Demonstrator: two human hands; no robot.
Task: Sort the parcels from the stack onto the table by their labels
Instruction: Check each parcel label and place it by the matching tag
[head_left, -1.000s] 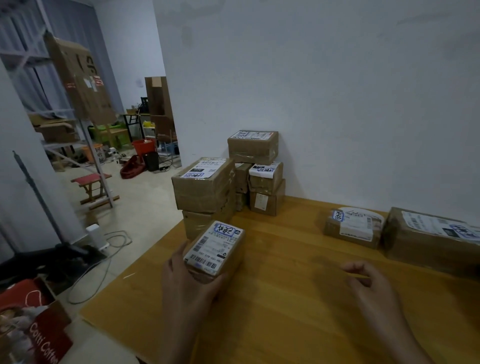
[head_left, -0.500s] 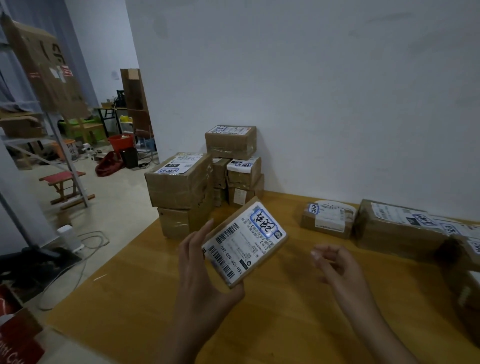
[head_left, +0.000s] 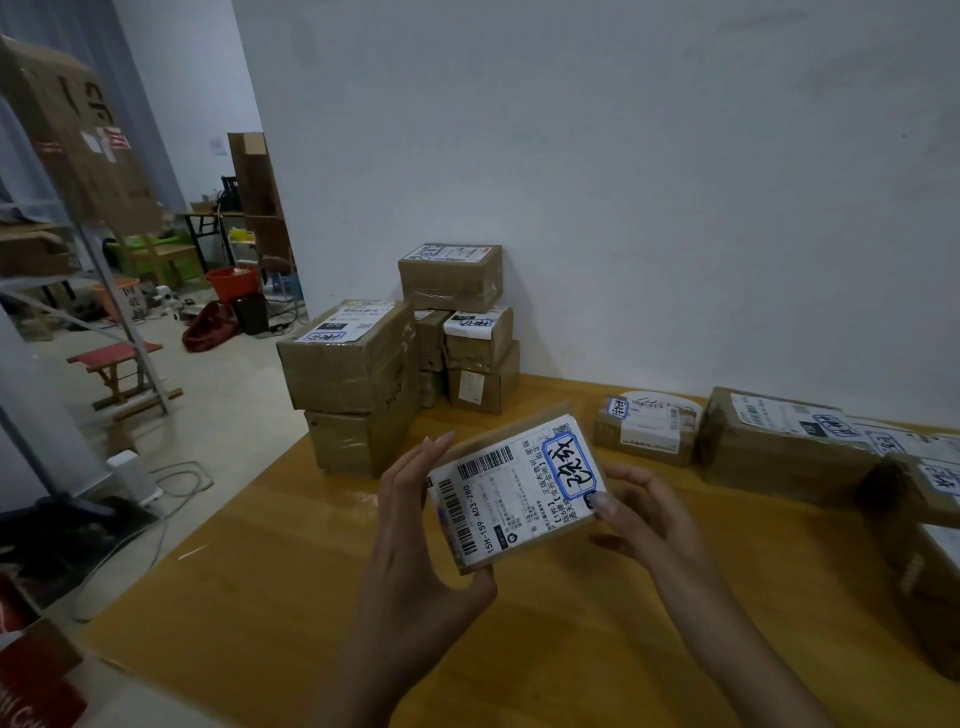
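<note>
While both hands hold it just above the wooden table (head_left: 270, 587), a small flat parcel (head_left: 519, 488) is tilted with its white label facing the camera. The left hand (head_left: 410, 545) grips its left side, thumb under the lower corner and fingers along the upper edge. The right hand (head_left: 654, 525) pinches the right edge, thumb on the label, other fingers curled behind. The label bears barcodes and handwritten characters in a blue box. Beyond, at the table's left end, stands the stack of parcels (head_left: 363, 374), brown taped boxes piled against the white wall (head_left: 623, 182). To the right, a small labelled parcel (head_left: 647, 428) and a larger parcel (head_left: 779, 447) lie side by side near the wall.
</note>
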